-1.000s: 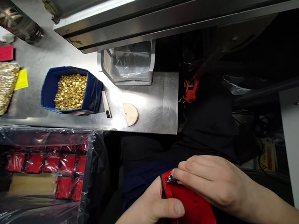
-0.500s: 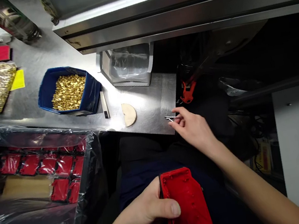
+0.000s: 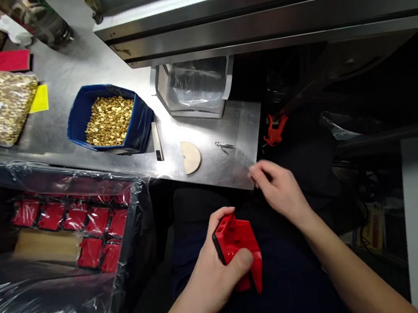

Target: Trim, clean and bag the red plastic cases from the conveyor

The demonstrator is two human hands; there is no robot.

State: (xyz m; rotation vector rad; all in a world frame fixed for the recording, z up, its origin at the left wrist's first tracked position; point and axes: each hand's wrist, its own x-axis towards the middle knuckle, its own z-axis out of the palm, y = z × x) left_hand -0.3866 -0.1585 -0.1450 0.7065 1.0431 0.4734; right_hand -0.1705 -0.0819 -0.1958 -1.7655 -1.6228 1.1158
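My left hand (image 3: 214, 271) is closed around a red plastic housing (image 3: 246, 234) with a black edge, the thumb pressing inside its hollow. The housing is tilted above my lap. Near the table's front right corner is my right hand (image 3: 279, 193), with its fingers curled together and slightly blurred at the tips; nothing shows in them. A small metal nail clipper (image 3: 225, 146) lies on the metal table (image 3: 211, 169), a short way from my right fingertips. Left of it are a beige half-round disc (image 3: 192, 157) and a narrow light-coloured tool (image 3: 157, 141) with a dark end.
A blue bin (image 3: 79, 115) holds small gold-coloured parts; a bag of similar parts (image 3: 0, 104) lies farther left. A grey bin (image 3: 196, 111) stands under the metal beam (image 3: 252, 27). Bottom left, a plastic-lined crate (image 3: 135, 225) contains several red pieces. Orange-handled tool (image 3: 276, 130) hangs right.
My right hand has let go of the nail clipper, which now lies on the table, and has drawn back a little. My left hand has raised and tilted the red housing. The view has shifted.
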